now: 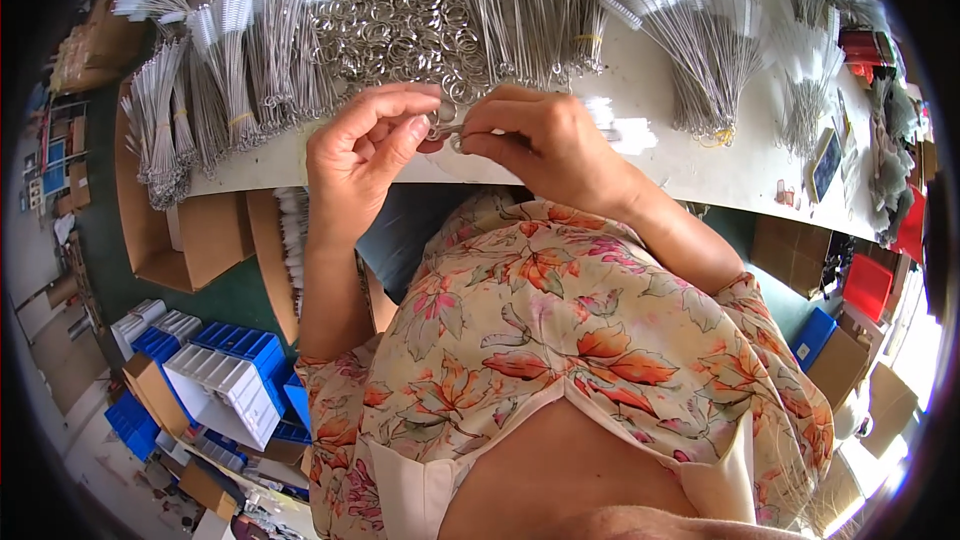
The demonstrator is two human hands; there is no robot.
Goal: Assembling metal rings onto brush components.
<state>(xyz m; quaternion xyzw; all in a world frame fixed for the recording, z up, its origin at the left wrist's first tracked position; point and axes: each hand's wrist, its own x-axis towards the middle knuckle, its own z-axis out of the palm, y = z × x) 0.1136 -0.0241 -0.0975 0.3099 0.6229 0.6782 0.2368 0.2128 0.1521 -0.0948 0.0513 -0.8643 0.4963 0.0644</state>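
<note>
My left hand (pixel 362 155) and my right hand (pixel 545 140) meet at the near edge of the white table (pixel 650 155). Together they pinch a small metal ring (pixel 445 128), left thumb and forefinger on one side, right fingertips on the other. Thin wire pieces seem to hang on the ring, but they are too small to make out. Just beyond my fingers lies a heap of loose metal rings (pixel 400 15).
Bundles of thin wire brushes with white bristle tips (pixel 235 50) (pixel 700 30) fan across the table. Open cardboard boxes (pixel 190 230) stand under the table at left. Blue and white plastic bins (pixel 225 370) sit on the floor at lower left, red bins (pixel 866 285) at right.
</note>
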